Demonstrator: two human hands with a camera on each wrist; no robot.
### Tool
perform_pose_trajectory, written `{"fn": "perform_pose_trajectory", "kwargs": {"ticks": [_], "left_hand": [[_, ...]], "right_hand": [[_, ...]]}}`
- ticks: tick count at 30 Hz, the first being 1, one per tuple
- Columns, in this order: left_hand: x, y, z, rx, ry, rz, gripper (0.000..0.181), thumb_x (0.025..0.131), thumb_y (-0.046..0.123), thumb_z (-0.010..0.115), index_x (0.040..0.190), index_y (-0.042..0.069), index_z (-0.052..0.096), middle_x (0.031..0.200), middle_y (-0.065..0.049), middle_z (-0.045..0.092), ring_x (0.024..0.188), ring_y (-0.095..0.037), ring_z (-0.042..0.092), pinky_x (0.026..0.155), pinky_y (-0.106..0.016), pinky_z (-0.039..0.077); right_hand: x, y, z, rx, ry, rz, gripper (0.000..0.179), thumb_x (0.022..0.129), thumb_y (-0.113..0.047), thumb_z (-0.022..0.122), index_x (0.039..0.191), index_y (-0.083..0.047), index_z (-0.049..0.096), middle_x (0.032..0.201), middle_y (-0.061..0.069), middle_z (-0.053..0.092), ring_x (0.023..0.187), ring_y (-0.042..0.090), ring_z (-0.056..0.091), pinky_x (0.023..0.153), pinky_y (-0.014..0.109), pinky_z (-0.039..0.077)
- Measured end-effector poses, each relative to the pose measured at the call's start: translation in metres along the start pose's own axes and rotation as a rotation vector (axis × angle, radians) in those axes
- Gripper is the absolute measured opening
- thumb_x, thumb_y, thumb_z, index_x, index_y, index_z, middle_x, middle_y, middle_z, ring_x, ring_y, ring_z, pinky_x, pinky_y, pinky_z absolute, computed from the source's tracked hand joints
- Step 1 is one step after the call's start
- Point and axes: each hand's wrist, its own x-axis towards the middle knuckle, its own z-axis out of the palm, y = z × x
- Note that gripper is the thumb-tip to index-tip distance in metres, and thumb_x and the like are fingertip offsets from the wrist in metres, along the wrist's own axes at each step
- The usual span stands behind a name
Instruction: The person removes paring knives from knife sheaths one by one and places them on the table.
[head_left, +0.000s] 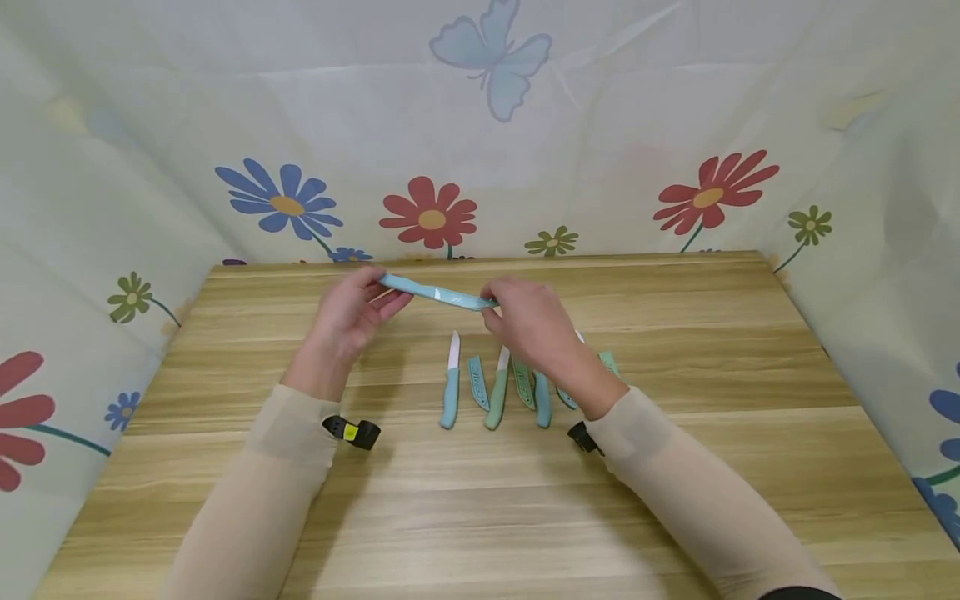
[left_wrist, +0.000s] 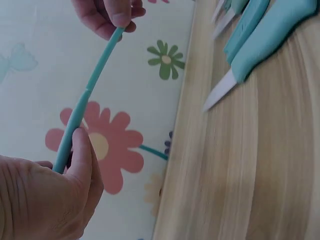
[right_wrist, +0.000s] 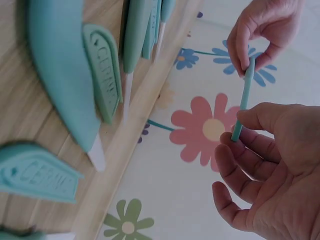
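A light-blue knife is held up over the far part of the table, its blade covered by a light-blue sheath. A sliver of white shows where handle and sheath meet. My left hand grips the handle end between thumb and fingers. At the other end, my right hand pinches the sheath's tip between thumb and forefinger, the other fingers spread loosely in the right wrist view. Below the hands lie a bare blue knife, a blue sheath and a green knife.
Further right on the wooden table lie a green sheath, another blue knife and a second green sheath, partly hidden by my right forearm. A flower-printed curtain stands behind the table's back edge.
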Motion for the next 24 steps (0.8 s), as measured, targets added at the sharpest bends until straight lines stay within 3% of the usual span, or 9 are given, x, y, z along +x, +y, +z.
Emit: {"fn": "perform_pose_trajectory", "kwargs": {"ticks": [11, 24], "left_hand": [[-0.018, -0.022, 0.019, -0.084, -0.001, -0.011, 0.017, 0.112, 0.015, 0.051, 0.119, -0.001, 0.049, 0.123, -0.017, 0.054, 0.11, -0.029, 0.068, 0.097, -0.037, 0.056], [-0.04, -0.05, 0.037, -0.2, -0.004, -0.045, 0.017, 0.111, 0.015, 0.049, 0.122, 0.002, 0.044, 0.126, -0.016, 0.05, 0.129, -0.035, 0.061, 0.098, -0.036, 0.057]], "right_hand": [[-0.017, 0.021, -0.008, 0.089, 0.037, 0.011, 0.019, 0.103, -0.014, 0.068, 0.12, -0.007, 0.074, 0.12, 0.006, 0.072, 0.103, 0.024, 0.067, 0.093, 0.044, 0.054], [-0.039, 0.04, -0.02, 0.151, 0.059, 0.029, 0.022, 0.104, -0.013, 0.068, 0.124, -0.006, 0.072, 0.122, 0.008, 0.068, 0.105, 0.028, 0.067, 0.089, 0.043, 0.057]]}}
